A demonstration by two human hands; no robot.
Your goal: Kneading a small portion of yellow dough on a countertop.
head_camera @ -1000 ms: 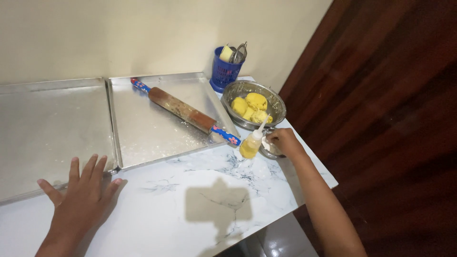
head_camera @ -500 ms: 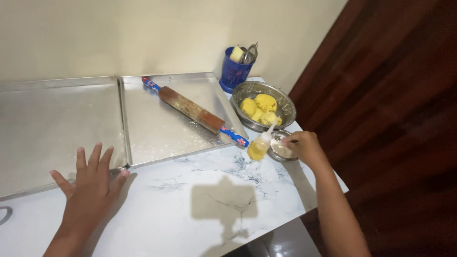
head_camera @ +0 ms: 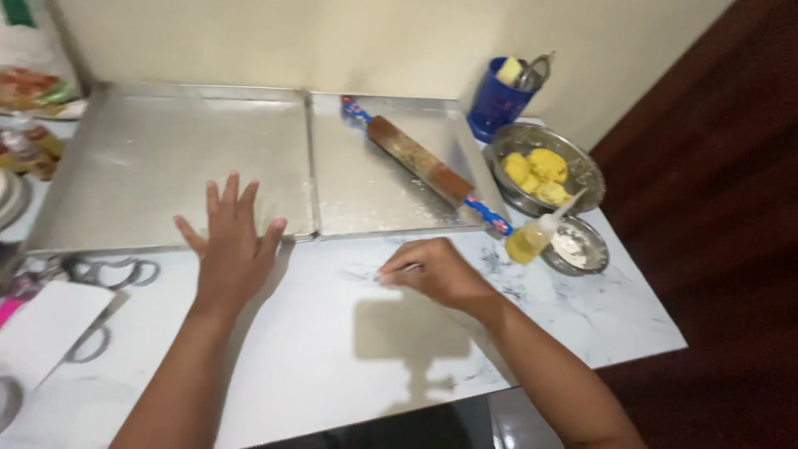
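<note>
My left hand (head_camera: 230, 246) lies flat with fingers spread on the white marble counter (head_camera: 332, 349), its fingertips over the front edge of a large metal tray (head_camera: 174, 158). My right hand (head_camera: 434, 273) hovers low over the counter's middle, fingers pinched together; a pinch of white flour seems to be in them. To its right stand a small metal dish of flour (head_camera: 575, 246) and a squeeze bottle of yellow oil (head_camera: 532, 239). A metal bowl (head_camera: 573, 166) holds yellow dough balls (head_camera: 536, 173).
A wooden rolling pin with blue handles (head_camera: 424, 166) lies across a second metal tray (head_camera: 382, 175). A blue cup of utensils (head_camera: 499, 104) stands at the wall. Round metal cutters (head_camera: 108, 273) and a white paper (head_camera: 41, 328) lie at the left. The counter edge drops off at right.
My right hand has left the flour dish and moved left to the middle of the counter with fingers pinched. The view has swung left; my left hand stays flat.
</note>
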